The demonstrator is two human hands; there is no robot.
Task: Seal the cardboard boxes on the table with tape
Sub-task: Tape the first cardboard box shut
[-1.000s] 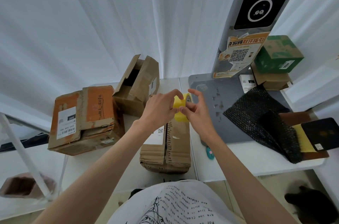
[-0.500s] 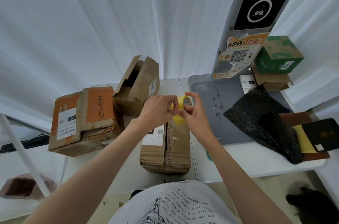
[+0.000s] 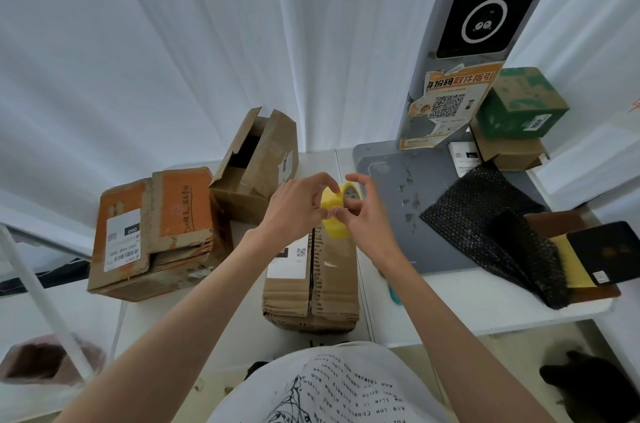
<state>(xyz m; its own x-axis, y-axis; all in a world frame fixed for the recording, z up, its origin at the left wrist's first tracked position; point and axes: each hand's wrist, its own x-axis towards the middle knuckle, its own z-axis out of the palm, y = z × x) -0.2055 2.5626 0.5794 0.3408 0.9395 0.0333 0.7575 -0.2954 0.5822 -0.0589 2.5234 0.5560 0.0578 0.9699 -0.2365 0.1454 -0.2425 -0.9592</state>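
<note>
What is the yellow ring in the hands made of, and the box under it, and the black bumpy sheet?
The yellow ring looks like glossy plastic tape wound on a roll. The box is brown corrugated cardboard: its worn edges show ribs. The black bumpy sheet seems to be plastic bubble wrap, from its dotted shine.

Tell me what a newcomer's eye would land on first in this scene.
First, the yellow tape roll at the centre, held up by the left hand and right hand above the closed cardboard box at the table's near edge. Next, the orange-topped box on the left, then the green box stacked at the far right.
</note>
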